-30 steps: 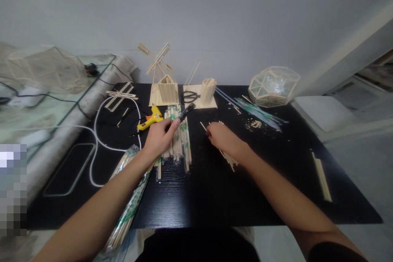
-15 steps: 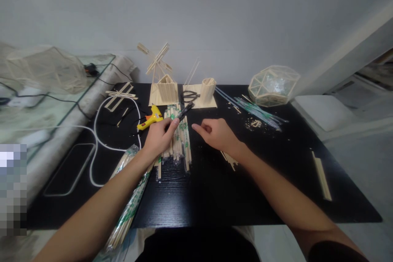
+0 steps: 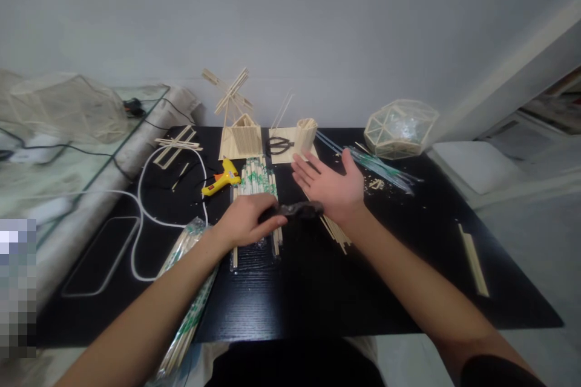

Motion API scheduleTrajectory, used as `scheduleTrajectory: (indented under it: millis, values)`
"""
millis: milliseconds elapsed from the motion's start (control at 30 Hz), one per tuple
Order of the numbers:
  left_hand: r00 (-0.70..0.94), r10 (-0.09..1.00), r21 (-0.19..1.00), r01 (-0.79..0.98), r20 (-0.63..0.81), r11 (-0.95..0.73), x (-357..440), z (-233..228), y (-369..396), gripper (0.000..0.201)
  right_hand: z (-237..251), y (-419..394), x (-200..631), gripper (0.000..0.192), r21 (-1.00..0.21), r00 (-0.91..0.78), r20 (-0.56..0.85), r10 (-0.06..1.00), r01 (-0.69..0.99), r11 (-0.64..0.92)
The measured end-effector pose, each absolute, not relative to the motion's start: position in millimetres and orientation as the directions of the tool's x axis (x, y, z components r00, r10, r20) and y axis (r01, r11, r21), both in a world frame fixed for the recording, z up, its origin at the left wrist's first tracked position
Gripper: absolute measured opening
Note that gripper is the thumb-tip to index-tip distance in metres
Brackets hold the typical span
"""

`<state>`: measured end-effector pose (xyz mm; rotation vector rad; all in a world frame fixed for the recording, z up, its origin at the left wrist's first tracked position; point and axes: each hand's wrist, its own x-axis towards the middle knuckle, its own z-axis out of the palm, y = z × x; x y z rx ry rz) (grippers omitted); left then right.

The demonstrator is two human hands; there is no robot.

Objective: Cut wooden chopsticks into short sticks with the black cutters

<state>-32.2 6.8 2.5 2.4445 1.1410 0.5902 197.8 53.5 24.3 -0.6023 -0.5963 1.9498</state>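
Observation:
My left hand (image 3: 249, 221) is closed around one end of a slim dark tool (image 3: 300, 210), smeared by motion, so its exact kind is unclear. The tool points right, its far end close to the heel of my right hand (image 3: 333, 184). That hand is open, palm turned up and fingers spread, with nothing lying on it. Below its wrist, loose wooden sticks (image 3: 334, 233) lie partly hidden on the black table (image 3: 363, 296). Plastic-wrapped chopsticks (image 3: 256, 184) are under and behind my left hand. A yellow glue gun (image 3: 222, 178) rests just beyond that hand.
At the back stand a stick windmill model (image 3: 246, 136) and a round stick cup (image 3: 306, 133), with black scissors (image 3: 279, 145) between them. A white cable (image 3: 140, 205) loops at left. Further right are clear plastic wrappers (image 3: 385, 169), a geometric stick frame (image 3: 402, 127) and sticks (image 3: 474, 263).
My right hand has opened from a curled shape and turned palm up. The left hand has moved slightly down and right, and the dark tool has swung from slanting upward to nearly level.

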Motion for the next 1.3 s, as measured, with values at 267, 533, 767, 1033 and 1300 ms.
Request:
scheduleTrajectory:
  millis: [267,533,767,1033,1300]
  values:
    - [0.389,0.909,0.501,0.763,0.149,-0.408,-25.2,3.2,8.9,0.049,36.6,49.1,201.9,0.075,-0.792,-0.415,0.032,0.909,-0.565,-0.23]
    - [0.628,0.774,0.453,0.668,0.081,-0.59,-17.1,3.9,0.6,0.044,36.0,52.8,205.3,0.076,-0.991,-0.377,0.072,0.924,-0.131,0.024]
    - [0.54,0.838,0.492,0.709,0.08,-0.504,-18.4,0.8,4.6,0.048,36.8,48.5,203.4,0.084,-0.985,-0.384,0.108,0.917,-0.166,0.046]
    - [0.66,0.75,0.477,0.643,0.053,-0.599,-12.0,2.0,-1.7,0.047,36.2,50.6,201.8,0.089,-0.997,-0.415,0.065,0.908,-0.067,0.041]
    - [0.624,0.78,0.529,0.647,0.047,-0.549,-10.8,0.0,-1.8,0.048,37.3,47.5,198.9,0.076,-0.984,-0.394,0.04,0.918,-0.175,-0.032]
